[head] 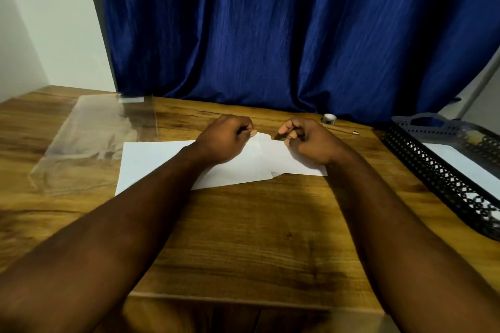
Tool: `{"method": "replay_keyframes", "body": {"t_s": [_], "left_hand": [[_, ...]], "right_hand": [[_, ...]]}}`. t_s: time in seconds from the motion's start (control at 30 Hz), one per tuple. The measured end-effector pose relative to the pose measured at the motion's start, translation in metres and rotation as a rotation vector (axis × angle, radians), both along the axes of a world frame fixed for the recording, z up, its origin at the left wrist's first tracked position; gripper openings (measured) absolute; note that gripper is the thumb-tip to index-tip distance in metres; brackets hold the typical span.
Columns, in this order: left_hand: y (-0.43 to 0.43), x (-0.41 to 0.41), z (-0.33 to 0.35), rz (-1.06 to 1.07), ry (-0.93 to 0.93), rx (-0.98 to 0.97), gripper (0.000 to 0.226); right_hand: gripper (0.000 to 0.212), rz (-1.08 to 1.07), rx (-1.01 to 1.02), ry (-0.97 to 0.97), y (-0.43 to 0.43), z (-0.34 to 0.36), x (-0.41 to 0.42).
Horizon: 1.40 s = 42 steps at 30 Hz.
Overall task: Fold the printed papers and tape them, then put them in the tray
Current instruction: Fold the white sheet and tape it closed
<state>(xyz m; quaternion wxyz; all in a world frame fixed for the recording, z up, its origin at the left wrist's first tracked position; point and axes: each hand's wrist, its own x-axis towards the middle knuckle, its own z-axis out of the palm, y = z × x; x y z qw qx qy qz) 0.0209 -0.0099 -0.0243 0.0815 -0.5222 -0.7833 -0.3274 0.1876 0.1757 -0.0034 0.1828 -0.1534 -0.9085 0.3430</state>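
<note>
Step in hand: folding or taping, judged from hand posture; both hands work at the far edge of a white paper (238, 167) near the middle of the table (243, 238).

Left hand (224, 138): curled, its grip pinched on a small raised flap of the paper at its far edge.

Right hand (308, 140): curled, its grip pressed together just beside that flap. Whether it pinches the paper itself or a strip of tape cannot be told.

Paper: a folded piece lies under the hands, overlapping a second flat sheet (146, 162) that extends toward the table's left edge. No print is visible on the upward faces.

Tape roll (329, 118): stands at the far edge of the table, right of centre, just beyond a pencil (341, 130), apart from both hands.

Tray (433, 170): black mesh, at the right edge of the table; a white sheet (465, 167) already lies in it.

Clear plastic sleeve (94, 143): flat at the far left corner, not in use.

Next move, as a judgement: the flap needs to be pressed flat and held by one hand while tape is laid across the seam. The finished piece then travels right to the tray.

Progress: at least one paper remains on the table unfinished.
</note>
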Motion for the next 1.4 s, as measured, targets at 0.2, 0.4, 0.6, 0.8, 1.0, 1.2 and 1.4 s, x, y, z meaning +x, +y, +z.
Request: {"method": "replay_keyframes", "body": {"t_s": [0.2,0.4,0.6,0.8,1.0,1.2,1.4], "left_hand": [[0.003,0.005,0.006,0.046,0.214,0.041,0.021],[0.004,0.007,0.007,0.096,0.245,0.113,0.02],[0.006,0.011,0.005,0.16,0.276,0.111,0.018],[0.008,0.013,0.006,0.2,0.272,0.108,0.019],[0.009,0.017,0.008,0.177,0.286,0.105,0.018],[0.009,0.017,0.009,0.191,0.227,0.136,0.021],[0.009,0.017,0.009,0.21,0.198,0.155,0.021]], "right_hand": [[0.032,0.024,-0.063,0.158,-0.018,-0.004,-0.011],[0.015,-0.117,-0.12,0.192,-0.002,-0.001,-0.003],[0.009,-0.174,-0.34,0.077,0.007,-0.009,0.009],[0.01,-0.133,-0.396,0.138,-0.014,-0.003,-0.005],[0.014,-0.087,-0.187,0.229,-0.04,-0.007,-0.019],[0.012,-0.154,-0.407,0.196,-0.03,0.001,-0.013],[0.005,-0.171,-0.362,0.179,-0.024,0.002,-0.009]]}}
